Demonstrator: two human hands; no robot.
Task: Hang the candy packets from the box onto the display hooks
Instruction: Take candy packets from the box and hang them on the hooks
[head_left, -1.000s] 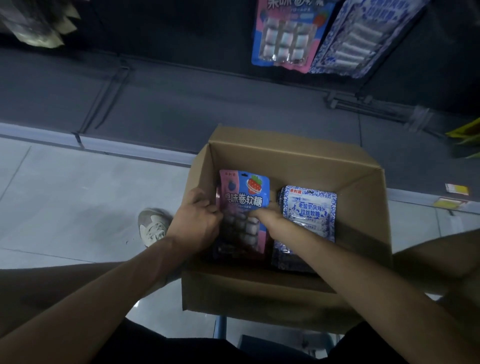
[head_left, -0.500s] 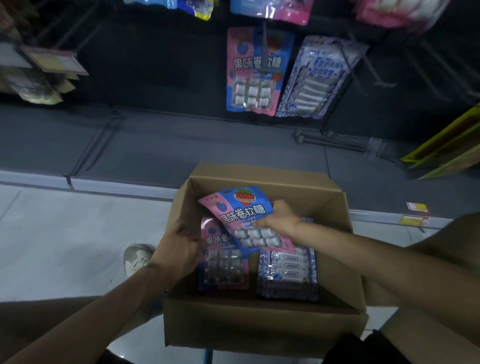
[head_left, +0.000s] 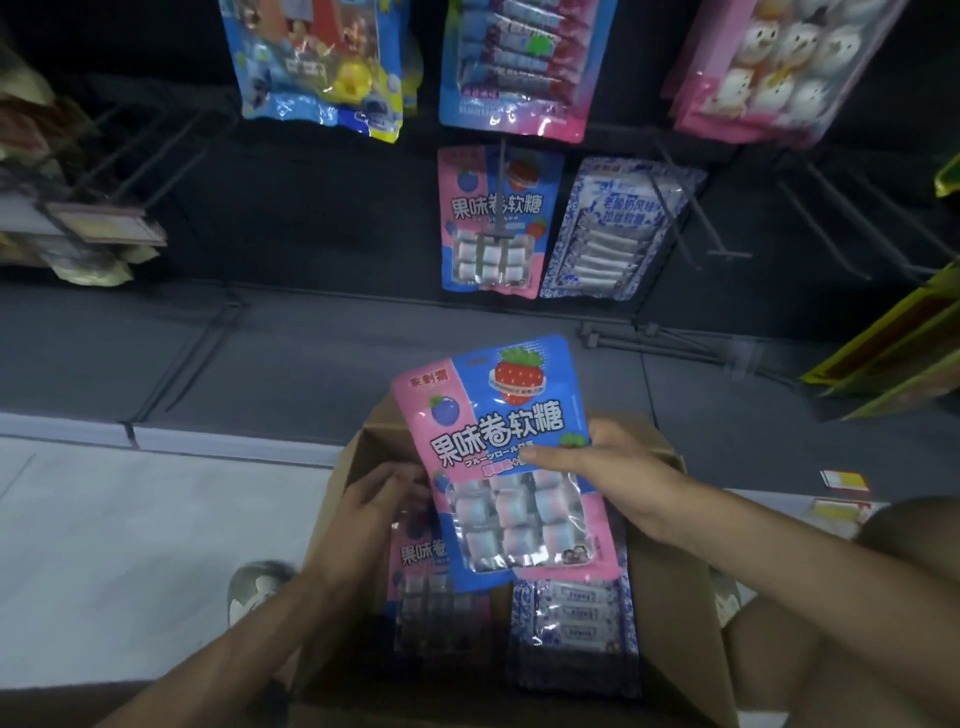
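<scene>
Right hand (head_left: 618, 467): pinching the raised candy packet (head_left: 498, 467) at its right edge, thumb flat across the front, fingers behind. Left hand (head_left: 374, 499): over the left wall of the cardboard box (head_left: 670, 587), fingers loosely curled, tips at the packet's left edge; grip or mere touch, impossible to tell.

Two hands, one packet held up, tilted, just above the box's far rim. Glossy flat pouch, pink and blue, printed with a strawberry and a blueberry, clear window over rows of small pillow-shaped sweets.

Plain brown cardboard, open-topped, rectangular. Inside, two stacks: at left a matching pink-blue packet (head_left: 431, 587) on top, at right a blue-and-white patterned packet (head_left: 571, 623) of long wrapped sticks; depth of each stack hidden.

Beyond the box, on the dark display wall: one pink-blue hung packet (head_left: 491, 218) on a thin wire hook (head_left: 503, 192), and just to its right a bunch of blue-and-white hung packets (head_left: 613, 228), number unclear. Higher still beyond the box, three other shiny bags, cut off at the top edge. Left of the box, one pale shoe (head_left: 254, 587) on the light floor.
</scene>
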